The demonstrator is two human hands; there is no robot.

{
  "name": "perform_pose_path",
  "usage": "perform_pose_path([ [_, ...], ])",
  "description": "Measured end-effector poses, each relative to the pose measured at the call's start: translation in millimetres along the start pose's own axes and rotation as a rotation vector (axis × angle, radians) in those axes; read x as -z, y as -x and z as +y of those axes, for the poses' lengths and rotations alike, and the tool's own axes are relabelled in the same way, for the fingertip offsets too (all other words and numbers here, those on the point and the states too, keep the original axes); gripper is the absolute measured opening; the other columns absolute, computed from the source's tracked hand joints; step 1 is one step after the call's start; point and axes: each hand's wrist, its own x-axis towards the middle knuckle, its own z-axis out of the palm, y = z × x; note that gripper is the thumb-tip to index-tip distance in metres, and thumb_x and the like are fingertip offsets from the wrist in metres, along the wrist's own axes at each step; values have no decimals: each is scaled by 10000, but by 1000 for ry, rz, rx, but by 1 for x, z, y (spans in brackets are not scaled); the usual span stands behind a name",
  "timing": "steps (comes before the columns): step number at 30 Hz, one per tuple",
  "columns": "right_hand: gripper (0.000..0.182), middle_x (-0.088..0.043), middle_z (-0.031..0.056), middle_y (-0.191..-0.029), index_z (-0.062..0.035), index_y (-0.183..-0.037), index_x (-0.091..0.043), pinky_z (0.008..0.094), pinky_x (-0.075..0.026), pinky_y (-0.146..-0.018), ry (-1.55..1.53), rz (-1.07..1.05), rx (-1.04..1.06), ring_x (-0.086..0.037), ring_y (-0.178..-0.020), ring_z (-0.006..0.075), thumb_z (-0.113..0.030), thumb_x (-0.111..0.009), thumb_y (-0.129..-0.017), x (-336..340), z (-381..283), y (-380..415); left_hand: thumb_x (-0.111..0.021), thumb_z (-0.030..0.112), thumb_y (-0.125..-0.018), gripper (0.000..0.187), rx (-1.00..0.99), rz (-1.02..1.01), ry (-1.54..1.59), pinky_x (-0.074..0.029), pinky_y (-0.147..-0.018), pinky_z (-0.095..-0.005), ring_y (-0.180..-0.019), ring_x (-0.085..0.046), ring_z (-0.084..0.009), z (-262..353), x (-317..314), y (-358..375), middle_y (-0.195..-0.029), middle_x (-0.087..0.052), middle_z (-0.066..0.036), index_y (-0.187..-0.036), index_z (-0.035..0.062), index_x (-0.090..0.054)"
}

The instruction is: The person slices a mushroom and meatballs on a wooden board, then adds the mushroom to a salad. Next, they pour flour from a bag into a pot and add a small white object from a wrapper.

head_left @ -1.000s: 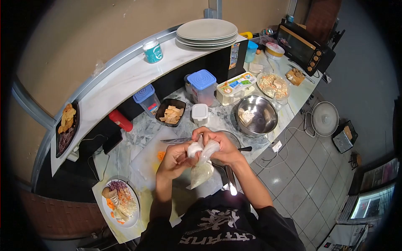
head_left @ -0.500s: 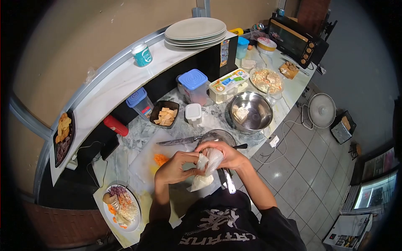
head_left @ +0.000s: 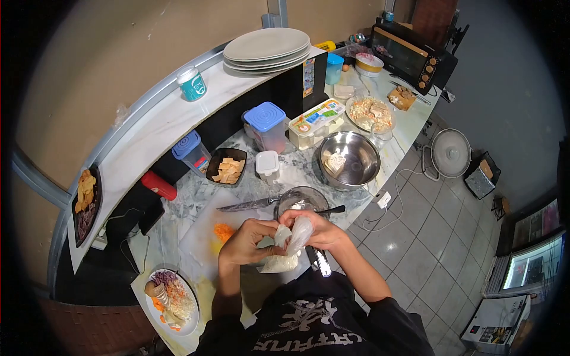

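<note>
A clear plastic bag with whitish contents at its lower end is between my two hands, close to my chest. My left hand pinches the bag's left side with thumb and fingers. My right hand is wrapped round its gathered upper part. Just beyond my hands stands a glass bowl, with a dark handle sticking out to its right. A large knife lies on the white cutting board, near a small heap of grated orange carrot.
A steel bowl with something white inside stands at the right edge. Behind are a white-lidded tub, a dark bowl of pale pieces and an egg carton. A filled plate sits front left.
Both hands stay on the bag, with small finger shifts. The whole scene sits slightly further left in the view.
</note>
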Motion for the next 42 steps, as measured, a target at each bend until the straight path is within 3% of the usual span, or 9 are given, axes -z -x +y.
perform_pose_path([
  [13,737,-567,102,-1125,14,-1257,-424,315,-482,-860,-417,-82,57,-593,-1000,189,-52,-793,-623,14,50,8,-845,63,-595,292,-138,24,-187,-414,-793,-343,-824,-640,-228,12,-13,-2,-866,-706,-61,-860,59,-721],
  [17,787,-557,133,-1153,28,-1318,-400,358,-478,-882,-417,96,46,-583,-1028,224,-49,-780,-633,21,68,14,-846,55,-599,270,-157,37,-189,-429,-817,-349,-829,-644,-222,7,-14,-3,-867,-705,-66,-835,47,-715],
  [24,675,-568,116,-1098,23,-1280,-442,342,-474,-888,-434,20,140,-577,-1012,207,-3,-735,-673,13,59,17,-821,63,-655,238,-29,101,-41,-465,-820,-301,-916,-613,-200,-8,-13,3,-980,-631,-83,-857,33,-698],
  [27,551,-568,64,-954,27,-1094,-522,287,-454,-789,-145,142,105,-565,-903,167,-156,-810,-661,-6,33,18,-799,53,-693,229,-72,125,-125,-461,-807,-294,-915,-579,-198,-3,-11,9,-1002,-574,-75,-884,24,-675],
  [29,351,-567,48,-980,-17,-981,-541,269,-448,-791,41,124,169,-561,-917,151,-30,-732,-687,-3,29,18,-783,46,-716,233,-55,106,-106,-458,-799,-294,-908,-564,-202,2,-11,11,-1008,-550,-77,-909,19,-657],
  [32,304,-560,36,-943,-29,-944,-552,258,-431,-756,156,126,301,-546,-885,127,1,-702,-680,-13,16,15,-750,41,-758,240,-69,143,-287,-456,-797,-301,-896,-568,-217,8,-21,10,-1010,-558,-98,-937,-1,-595],
  [35,324,-568,34,-931,-36,-958,-555,258,-436,-761,261,418,247,-544,-891,116,28,-677,-665,-27,5,14,-726,44,-783,266,2,242,-234,-460,-807,-325,-909,-576,-242,-3,-31,6,-1011,-556,-119,-965,-9,-539],
  [39,387,-574,28,-961,-31,-1013,-542,256,-447,-765,479,373,123,-550,-911,111,47,-666,-655,-27,-16,20,-681,-7,-799,308,-86,406,-417,-468,-798,-314,-918,-601,-216,-16,-38,3,-1003,-569,-121,-1041,-4,-491],
  [42,373,-578,21,-948,-7,-1076,-511,242,-468,-773,494,246,110,-560,-902,88,70,-661,-742,-34,-28,24,-650,-39,-777,311,-22,507,-53,-448,-743,-254,-859,-588,-140,-27,-41,2,-978,-581,-86,-1045,-3,-496],
])
